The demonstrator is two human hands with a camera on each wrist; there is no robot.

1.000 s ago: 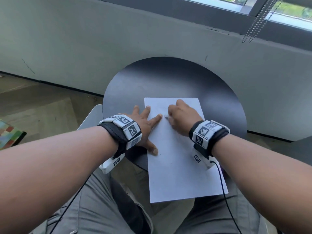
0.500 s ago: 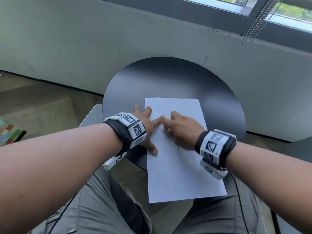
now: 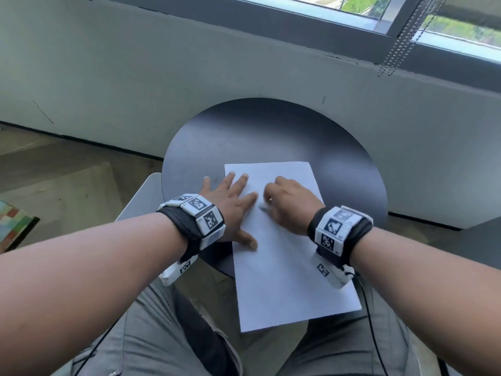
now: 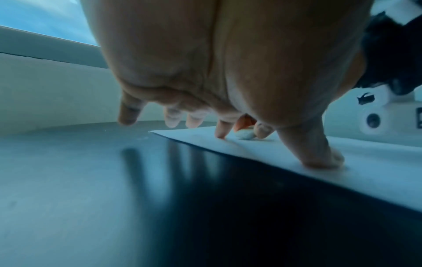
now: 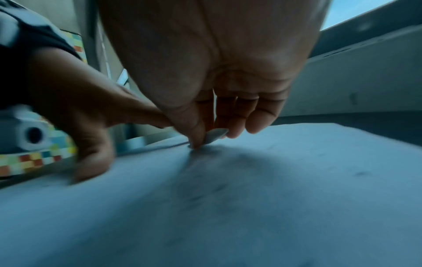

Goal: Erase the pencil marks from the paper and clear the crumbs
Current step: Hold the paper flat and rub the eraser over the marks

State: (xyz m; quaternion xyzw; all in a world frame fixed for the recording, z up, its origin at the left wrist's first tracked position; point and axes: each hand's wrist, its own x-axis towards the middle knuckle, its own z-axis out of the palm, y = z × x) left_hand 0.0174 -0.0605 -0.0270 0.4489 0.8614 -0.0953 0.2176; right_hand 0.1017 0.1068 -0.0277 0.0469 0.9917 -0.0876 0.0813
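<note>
A white sheet of paper (image 3: 287,253) lies on the round dark table (image 3: 271,131), its near end hanging over the table edge above my lap. My left hand (image 3: 233,202) lies flat with fingers spread, pressing the paper's left edge; thumb and some fingers are on the sheet, the others on the table. My right hand (image 3: 287,204) pinches a small white eraser (image 5: 214,136) between thumb and fingers and holds it down on the paper (image 5: 228,198), beside my left index finger. The eraser (image 4: 245,134) also shows in the left wrist view. Faint grey smudges mark the sheet.
A grey low wall (image 3: 244,63) runs right behind the table, with a window and hanging bead chains (image 3: 404,36) above. A white chair edge (image 3: 141,196) sits left of the table. A multicoloured checked object (image 3: 13,226) lies on the floor at left.
My right hand has rubbed the eraser back and forth on the upper part of the sheet. The left hand has slid a little farther up the paper's left edge.
</note>
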